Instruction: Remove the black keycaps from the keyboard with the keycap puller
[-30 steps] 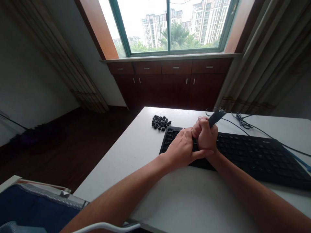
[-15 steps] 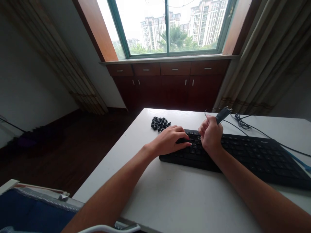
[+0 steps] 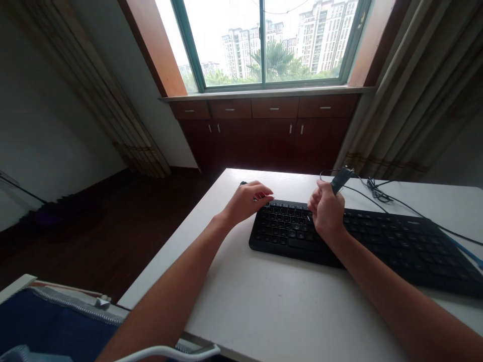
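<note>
My left hand [image 3: 249, 198] hovers at the keyboard's far left corner, over a pile of small black keycaps [image 3: 243, 183] that it mostly hides. Its thumb and fingers are curved with a gap between them, and no held thing shows there. My right hand [image 3: 327, 208] is closed in a fist around a dark-handled tool [image 3: 342, 179], whose handle sticks up out of the fist. Below the fist, a thin metal end meets the black keyboard [image 3: 281, 226]. On the keyboard's left part, the key places look bare, without caps.
The keyboard lies across a white table [image 3: 271, 296]. Behind it runs a black cable [image 3: 377, 191], partly coiled, and a blue strip [image 3: 464, 251] lies at the right. A blue zippered cloth item [image 3: 56, 322] is at the lower left. Dark red cabinets [image 3: 256, 141] stand beneath the window.
My left hand has moved left and away from the keys to the keycap pile, uncovering the keyboard's left part. My right hand stays in place, its tool tilted slightly more upright.
</note>
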Tool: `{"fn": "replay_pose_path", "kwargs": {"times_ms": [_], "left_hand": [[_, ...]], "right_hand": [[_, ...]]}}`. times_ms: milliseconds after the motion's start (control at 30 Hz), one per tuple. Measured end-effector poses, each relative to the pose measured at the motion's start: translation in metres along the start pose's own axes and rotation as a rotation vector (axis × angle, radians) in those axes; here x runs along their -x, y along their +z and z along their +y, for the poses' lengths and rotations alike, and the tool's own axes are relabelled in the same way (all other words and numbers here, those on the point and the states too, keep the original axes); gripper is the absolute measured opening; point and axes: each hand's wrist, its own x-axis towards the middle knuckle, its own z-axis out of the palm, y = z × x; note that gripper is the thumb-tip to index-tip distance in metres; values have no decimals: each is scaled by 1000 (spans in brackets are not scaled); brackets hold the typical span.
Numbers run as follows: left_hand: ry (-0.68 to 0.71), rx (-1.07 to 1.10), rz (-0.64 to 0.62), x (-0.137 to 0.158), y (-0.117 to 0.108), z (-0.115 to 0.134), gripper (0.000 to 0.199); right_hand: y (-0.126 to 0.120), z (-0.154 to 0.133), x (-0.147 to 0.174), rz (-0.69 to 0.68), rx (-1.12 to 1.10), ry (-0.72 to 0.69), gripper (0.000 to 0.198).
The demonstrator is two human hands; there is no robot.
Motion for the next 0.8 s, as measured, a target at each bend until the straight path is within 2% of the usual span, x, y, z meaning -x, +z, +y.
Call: {"fn": "replay_pose_path", "kwargs": {"times_ms": [67,133,367,467,567,667,800], "left_hand": [[-62,-45,130,-1,-1,-8,19],[-94,-121,187,0,-1,-15,16],[-91,-220,144,2,5,-24,11],[-77,-235,156,2,7,-16,14],[-39,-233,167,2,10,3,20],[-41,-106,110,3,17,28,29],[-144,327,7,7,34,58,42]], "right_hand": [[0,1,0,-35,4,22,43],[0,1,0,-66,16,44,43],[8,-5,13,-186,27,203,46],[13,-5,21,-203,55,237,44],[15,-4,28,-159,162,186,40],[14,1,32,-151,257,102,37],[11,10,34,-120,251,0,36]]}}
